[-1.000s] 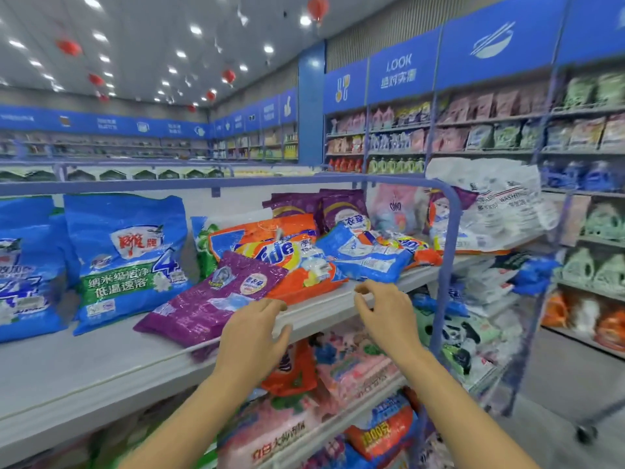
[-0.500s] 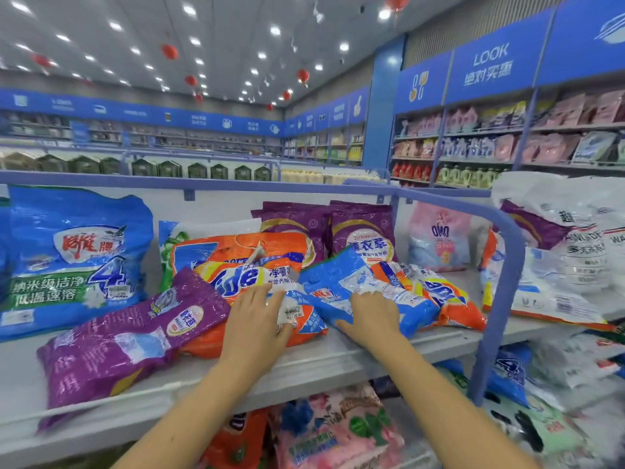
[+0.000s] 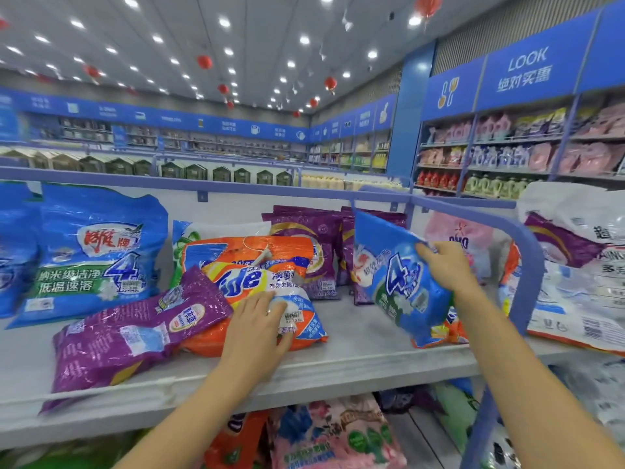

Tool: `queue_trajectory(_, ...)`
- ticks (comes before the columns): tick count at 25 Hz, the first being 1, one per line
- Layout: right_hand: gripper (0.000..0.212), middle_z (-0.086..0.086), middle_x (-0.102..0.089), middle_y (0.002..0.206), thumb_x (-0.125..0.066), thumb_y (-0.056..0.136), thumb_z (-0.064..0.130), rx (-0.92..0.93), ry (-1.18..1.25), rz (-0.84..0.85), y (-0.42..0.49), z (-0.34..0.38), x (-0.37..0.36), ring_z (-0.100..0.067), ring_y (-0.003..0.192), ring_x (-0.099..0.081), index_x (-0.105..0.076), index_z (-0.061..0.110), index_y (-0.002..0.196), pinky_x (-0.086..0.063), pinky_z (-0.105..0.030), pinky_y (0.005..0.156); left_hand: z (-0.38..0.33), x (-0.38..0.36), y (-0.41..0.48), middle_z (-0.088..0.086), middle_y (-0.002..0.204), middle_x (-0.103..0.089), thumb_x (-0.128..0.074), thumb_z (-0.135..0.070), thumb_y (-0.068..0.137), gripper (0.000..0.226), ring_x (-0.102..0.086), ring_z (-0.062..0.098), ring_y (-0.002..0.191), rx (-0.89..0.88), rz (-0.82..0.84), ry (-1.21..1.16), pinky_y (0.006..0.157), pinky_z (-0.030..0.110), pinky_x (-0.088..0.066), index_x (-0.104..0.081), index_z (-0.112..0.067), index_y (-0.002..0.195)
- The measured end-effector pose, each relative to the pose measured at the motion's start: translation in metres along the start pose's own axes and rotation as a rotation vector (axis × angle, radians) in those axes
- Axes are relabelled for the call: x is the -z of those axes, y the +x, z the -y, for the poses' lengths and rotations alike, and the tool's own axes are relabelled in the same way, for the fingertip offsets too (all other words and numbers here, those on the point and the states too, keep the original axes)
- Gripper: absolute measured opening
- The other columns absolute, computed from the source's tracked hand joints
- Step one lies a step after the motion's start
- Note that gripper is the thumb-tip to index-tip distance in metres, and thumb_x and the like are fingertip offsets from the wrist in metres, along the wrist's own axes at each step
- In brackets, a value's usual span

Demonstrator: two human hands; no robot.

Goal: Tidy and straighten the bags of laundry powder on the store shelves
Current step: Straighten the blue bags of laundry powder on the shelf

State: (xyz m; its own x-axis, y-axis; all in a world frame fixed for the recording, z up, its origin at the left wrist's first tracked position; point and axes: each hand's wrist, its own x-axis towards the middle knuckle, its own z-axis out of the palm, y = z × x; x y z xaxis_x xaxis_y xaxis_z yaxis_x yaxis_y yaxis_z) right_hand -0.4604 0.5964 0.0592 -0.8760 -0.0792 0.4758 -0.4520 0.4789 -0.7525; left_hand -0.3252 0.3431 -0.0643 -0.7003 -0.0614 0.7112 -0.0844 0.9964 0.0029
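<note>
- Gripping the blue bag (image 3: pixel 399 286) by its top edge with the right hand (image 3: pixel 443 265), fingers curled over the seam. Holding it tilted near the right end of the shelf (image 3: pixel 355 360), lower end down by a small orange bag (image 3: pixel 451 330), contact there unclear. Probably raised this way to free it from the jumble and stand it up.
- Pressing the left hand (image 3: pixel 260 330) flat onto the lower end of the orange bag (image 3: pixel 257 282), fingers laid over it and only lightly bent, nothing pinched. Most likely pinning the heap so that nothing slides while the other hand lifts.
- Noting that this orange bag lies on top of a second orange one at mid-shelf, both slumped forward rather than upright.
- Noting the purple bag (image 3: pixel 135 333) sprawled flat against the orange bag's left side, one corner hanging over the shelf's front lip. Judged the likeliest to slip off.
- Taking the big blue bag (image 3: pixel 91 252) at the left, upright and facing out against the back panel, as the pattern to follow. Same large "4" as on the held bag, so perhaps its proper neighbour.
- Minding the rail (image 3: pixel 521 252) just right of the raised wrist when swinging the bag across.
</note>
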Motion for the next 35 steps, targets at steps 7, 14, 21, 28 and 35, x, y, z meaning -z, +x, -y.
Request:
queue_trajectory(7, 0.076, -0.007, -0.074, 0.077, -0.090, 0.033, 0.051, -0.137, 0.950, 0.465, -0.027, 0.037, 0.000, -0.020, 0.067, -0.070, -0.067, 0.010, 0.092, -0.058, -0.037, 0.065, -0.038, 0.056, 0.022, -0.012, 0.115, -0.059, -0.059, -0.045, 0.086, 0.037, -0.056, -0.002, 0.103, 0.443, 0.213, -1.108, 0.098, 0.027, -0.038, -0.056, -0.024, 0.117)
queue_trajectory(14, 0.068, 0.005, -0.074, 0.077, -0.088, 0.034, 0.050, -0.060, 1.045, 0.512, -0.050, 0.073, -0.038, -0.006, 0.066, -0.069, -0.070, 0.018, 0.092, -0.055, -0.021, 0.054, -0.018, 0.089, 0.026, 0.003, 0.080, -0.075, -0.068, -0.030, 0.070, 0.035, -0.071, 0.017, 0.068, 0.689, 0.079, -1.795, 0.055, 0.028, -0.057, -0.060, -0.011, 0.098)
queue_trajectory(21, 0.046, -0.033, -0.056, 0.080, -0.051, 0.094, 0.028, 0.045, 0.673, 0.182, -0.039, 0.107, -0.059, -0.031, 0.068, -0.054, -0.054, -0.017, 0.093, -0.042, -0.037, 0.061, 0.021, 0.097, 0.007, -0.007, 0.083, -0.073, -0.072, -0.017, 0.078, 0.021, -0.071, 0.008, 0.073, 0.610, -0.043, -1.320, 0.059, 0.017, -0.054, -0.063, -0.018, 0.097)
queue_trajectory(28, 0.024, -0.014, -0.063, 0.101, -0.041, 0.098, 0.009, -0.161, 0.814, 0.444, -0.030, 0.110, -0.087, -0.024, 0.082, -0.061, -0.056, -0.005, 0.110, -0.050, -0.040, 0.083, 0.060, 0.094, -0.008, -0.011, 0.081, -0.074, -0.086, -0.027, 0.061, 0.038, -0.070, 0.009, 0.077, 0.605, -0.056, -1.165, 0.070, 0.025, -0.056, -0.064, -0.023, 0.092)
queue_trajectory(35, 0.012, -0.004, -0.069, 0.092, -0.065, 0.082, 0.022, 0.029, 0.783, 0.480, -0.012, 0.147, -0.108, -0.021, 0.080, -0.066, -0.066, 0.013, 0.090, -0.055, -0.040, 0.074, 0.086, 0.098, -0.023, -0.003, 0.085, -0.073, -0.076, -0.008, 0.073, 0.028, -0.070, 0.005, 0.073, 0.652, -0.104, -1.167, 0.059, 0.014, -0.051, -0.061, -0.018, 0.095)
